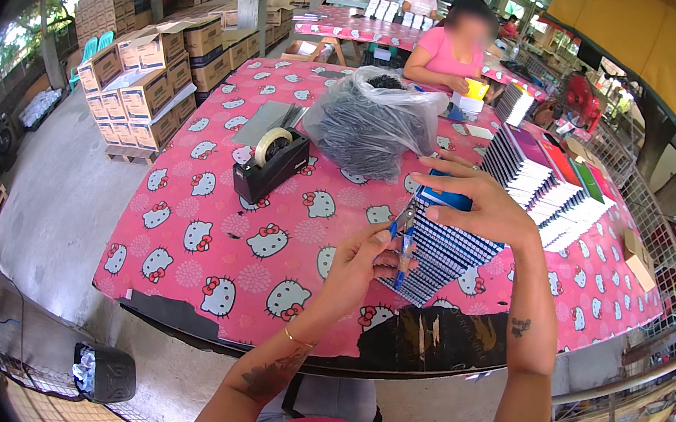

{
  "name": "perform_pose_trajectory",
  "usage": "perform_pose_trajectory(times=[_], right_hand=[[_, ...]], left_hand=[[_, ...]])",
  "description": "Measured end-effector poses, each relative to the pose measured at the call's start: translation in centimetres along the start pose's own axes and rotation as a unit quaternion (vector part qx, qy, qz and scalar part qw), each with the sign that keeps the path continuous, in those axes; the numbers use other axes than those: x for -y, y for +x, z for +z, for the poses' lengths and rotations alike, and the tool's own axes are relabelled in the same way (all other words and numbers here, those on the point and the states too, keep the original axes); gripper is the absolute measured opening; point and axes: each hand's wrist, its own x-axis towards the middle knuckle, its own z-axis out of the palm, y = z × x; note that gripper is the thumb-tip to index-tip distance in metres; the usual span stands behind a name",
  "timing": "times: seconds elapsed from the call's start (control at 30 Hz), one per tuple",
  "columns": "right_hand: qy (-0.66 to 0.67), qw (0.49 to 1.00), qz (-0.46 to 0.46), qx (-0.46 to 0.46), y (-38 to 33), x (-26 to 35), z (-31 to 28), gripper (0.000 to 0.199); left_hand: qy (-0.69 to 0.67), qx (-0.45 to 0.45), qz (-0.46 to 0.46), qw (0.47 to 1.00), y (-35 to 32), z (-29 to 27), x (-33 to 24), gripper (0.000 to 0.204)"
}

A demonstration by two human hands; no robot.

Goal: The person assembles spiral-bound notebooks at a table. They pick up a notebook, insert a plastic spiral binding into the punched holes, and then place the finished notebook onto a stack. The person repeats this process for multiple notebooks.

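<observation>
Left hand (365,262) is curled narrow round small blue-handled pliers (403,237), tip up against the near edge of a stack of spiral notebooks (444,246). Right hand (480,204) lies spread wide & flat on top of that stack, fingers over the blue cover. Stack sits on the near-right part of the table (209,220), which wears a pink cloth w/ white cat faces.

Just left of centre: black tape dispenser (271,164) w/ a pale roll on top. Behind it a flat grey sheet (269,121). Mid-table, a clear plastic bag (371,121) bulging w/ dark wire coils. Along the right side, rows of finished notebooks (551,183), white page edges, covers purple, red & green.

Across the table a person in a pink top (444,54) holds a yellow item. Far left, brown cardboard boxes (147,71) w/ white flaps stacked on pallets; printing too small to tell. Floor near-left: black bin (105,372) w/ crumpled plastic in it.
</observation>
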Motion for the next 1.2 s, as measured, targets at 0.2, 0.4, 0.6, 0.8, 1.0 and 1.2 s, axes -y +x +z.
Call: perform_pose_trajectory(times=[0.2,0.4,0.6,0.8,1.0,1.2], right_hand=[[-0.014,1.0,-0.004,-0.012,-0.1,-0.1,0.2,0.047],[-0.09,0.995,0.027,0.025,-0.4,1.2,0.0,0.052],[-0.1,0.994,0.03,0.033,-0.4,1.3,0.3,0.052],[-0.108,0.993,0.026,0.027,-0.5,1.2,0.3,0.051],[-0.104,0.994,0.031,0.029,-0.5,1.3,0.3,0.05],[-0.107,0.993,0.03,0.029,-0.6,1.3,0.3,0.05]], left_hand=[[0.137,-0.046,0.065,0.987,-0.1,-0.1,0.8,0.041],[0.373,-0.028,0.111,0.921,-0.5,-1.0,-0.2,0.043],[0.038,-0.041,0.001,0.998,-0.9,0.0,0.1,0.04],[0.226,-0.077,0.086,0.967,-0.8,0.0,0.8,0.036],[0.229,-0.059,0.07,0.969,-1.1,-0.6,0.4,0.037],[0.083,-0.05,-0.003,0.995,-1.0,-0.5,0.8,0.041]])
